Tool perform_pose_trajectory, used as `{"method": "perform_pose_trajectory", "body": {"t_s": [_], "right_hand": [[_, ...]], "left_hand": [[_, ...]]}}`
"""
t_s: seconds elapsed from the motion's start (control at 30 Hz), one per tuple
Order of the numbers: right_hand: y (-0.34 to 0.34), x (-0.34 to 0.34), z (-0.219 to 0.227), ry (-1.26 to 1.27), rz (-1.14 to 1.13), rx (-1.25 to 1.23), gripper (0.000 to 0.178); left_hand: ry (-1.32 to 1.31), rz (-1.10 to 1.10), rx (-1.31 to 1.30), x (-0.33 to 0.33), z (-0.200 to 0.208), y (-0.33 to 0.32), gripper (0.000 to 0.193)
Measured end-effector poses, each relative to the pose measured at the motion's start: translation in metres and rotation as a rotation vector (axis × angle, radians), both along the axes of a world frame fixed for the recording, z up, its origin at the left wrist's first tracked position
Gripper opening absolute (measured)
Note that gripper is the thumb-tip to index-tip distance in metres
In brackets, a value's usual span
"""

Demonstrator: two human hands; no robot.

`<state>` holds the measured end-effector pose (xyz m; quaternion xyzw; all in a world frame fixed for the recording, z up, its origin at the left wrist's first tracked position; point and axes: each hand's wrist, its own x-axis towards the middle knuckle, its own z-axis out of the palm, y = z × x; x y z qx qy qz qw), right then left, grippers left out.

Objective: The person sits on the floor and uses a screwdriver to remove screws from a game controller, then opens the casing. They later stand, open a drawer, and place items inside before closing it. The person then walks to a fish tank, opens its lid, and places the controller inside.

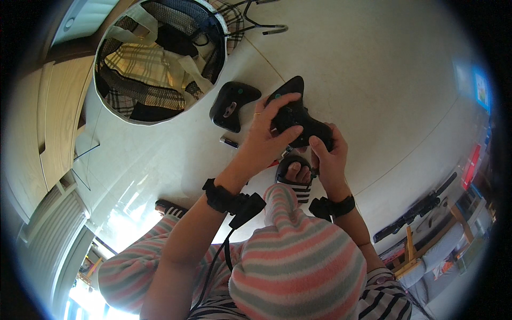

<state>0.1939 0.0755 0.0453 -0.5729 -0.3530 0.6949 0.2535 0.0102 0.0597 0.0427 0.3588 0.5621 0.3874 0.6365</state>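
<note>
A black game controller (298,118) is held tilted above the floor between both my hands. My left hand (265,128) grips its left side, thumb across the face and index finger stretched over the upper grip. At the lower right grip, my right hand (332,154) pinches with thumb and fingers; the fingertips beneath are partly hidden. A second black game controller (233,106) lies on the floor to the left. Below that one is a battery (229,142). Another small battery-like piece (287,151) shows just under the held controller, partly covered.
A round laundry basket (154,124) full of clothes stands at the upper left, with black metal legs (261,26) beside it. Wooden drawers (64,120) line the left side. My sandalled foot (296,173) is just below my hands. A long black object (416,208) lies at the right.
</note>
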Motion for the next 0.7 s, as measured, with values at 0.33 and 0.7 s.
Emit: {"method": "perform_pose_trajectory", "body": {"t_s": [0.33,0.7], "right_hand": [[0.041,0.014,0.032,0.227,-0.329,0.499,0.018],[0.039,-0.023,0.048,0.200,-0.070,0.980,0.017]], "left_hand": [[-0.321,0.454,-0.260,0.002,-0.007,-0.003,0.090],[-0.313,0.466,-0.356,0.013,-0.004,-0.008,0.081]]}}
